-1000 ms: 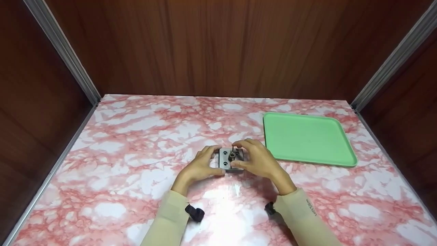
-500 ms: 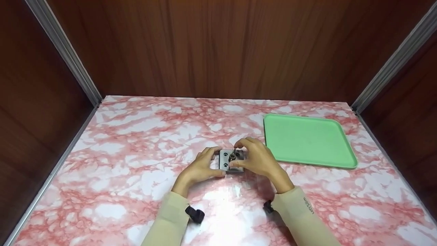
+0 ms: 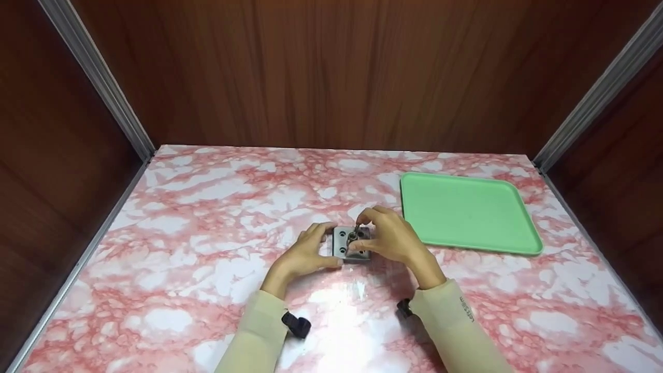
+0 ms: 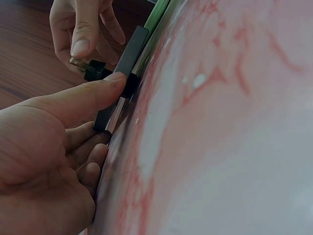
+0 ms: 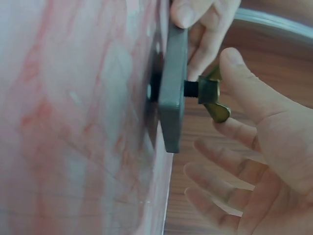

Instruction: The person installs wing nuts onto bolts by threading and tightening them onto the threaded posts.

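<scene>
A grey metal plate (image 3: 340, 242) with dark holes lies near the middle of the table. The left hand (image 3: 304, 252) grips its left side, thumb at the near edge and fingers at the far edge. From the plate rises a threaded bolt (image 5: 190, 89) carrying a brass-coloured wing nut (image 5: 221, 113). The right hand (image 3: 392, 239) has its thumb and index finger at the nut's wings, its other fingers loosely spread in the right wrist view. In the left wrist view, the left thumb (image 4: 115, 78) presses the plate's edge (image 4: 132, 51).
A green tray (image 3: 469, 211) lies to the right, behind the right hand. The marbled red and white table (image 3: 207, 207) is enclosed by dark wooden panels (image 3: 321, 72) with metal strips at the corners.
The right thumb and index finger have shifted around the wing nut, and the nut's wings have turned. The right wrist has moved slightly left. The left hand keeps its hold on the plate.
</scene>
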The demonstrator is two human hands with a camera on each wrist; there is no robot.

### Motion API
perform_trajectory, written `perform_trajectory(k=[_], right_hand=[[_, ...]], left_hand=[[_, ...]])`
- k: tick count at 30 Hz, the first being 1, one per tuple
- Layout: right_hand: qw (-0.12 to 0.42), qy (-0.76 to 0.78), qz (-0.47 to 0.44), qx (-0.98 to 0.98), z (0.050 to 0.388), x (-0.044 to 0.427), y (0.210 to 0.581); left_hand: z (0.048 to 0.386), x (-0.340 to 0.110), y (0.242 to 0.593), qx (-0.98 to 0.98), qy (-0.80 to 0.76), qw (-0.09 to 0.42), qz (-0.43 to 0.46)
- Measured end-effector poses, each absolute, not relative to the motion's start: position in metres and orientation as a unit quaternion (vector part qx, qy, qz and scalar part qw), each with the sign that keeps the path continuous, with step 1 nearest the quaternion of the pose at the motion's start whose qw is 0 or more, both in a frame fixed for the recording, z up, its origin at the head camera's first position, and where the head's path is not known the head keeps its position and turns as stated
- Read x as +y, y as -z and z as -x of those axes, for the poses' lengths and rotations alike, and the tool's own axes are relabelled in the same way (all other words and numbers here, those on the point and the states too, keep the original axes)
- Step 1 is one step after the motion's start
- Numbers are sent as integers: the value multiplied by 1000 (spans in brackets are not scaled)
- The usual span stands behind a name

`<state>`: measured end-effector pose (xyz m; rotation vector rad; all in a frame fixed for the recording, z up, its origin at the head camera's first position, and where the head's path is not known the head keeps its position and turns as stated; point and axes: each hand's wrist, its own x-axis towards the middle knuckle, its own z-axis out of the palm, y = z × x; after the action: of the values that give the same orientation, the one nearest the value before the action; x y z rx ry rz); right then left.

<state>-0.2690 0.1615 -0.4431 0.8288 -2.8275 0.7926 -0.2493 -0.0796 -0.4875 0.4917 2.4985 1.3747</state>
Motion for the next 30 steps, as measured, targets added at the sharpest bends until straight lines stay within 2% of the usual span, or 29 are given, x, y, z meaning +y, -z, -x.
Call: perform_trajectory(k=[6,30], right_hand=[[38,-253,-254,-933,267,161,441],[69,-204,-186,-959,263,150,439]], left_hand=[[250,-79,488,861,-463,122,-171],[249,-78,488,851,-482,131,-163]])
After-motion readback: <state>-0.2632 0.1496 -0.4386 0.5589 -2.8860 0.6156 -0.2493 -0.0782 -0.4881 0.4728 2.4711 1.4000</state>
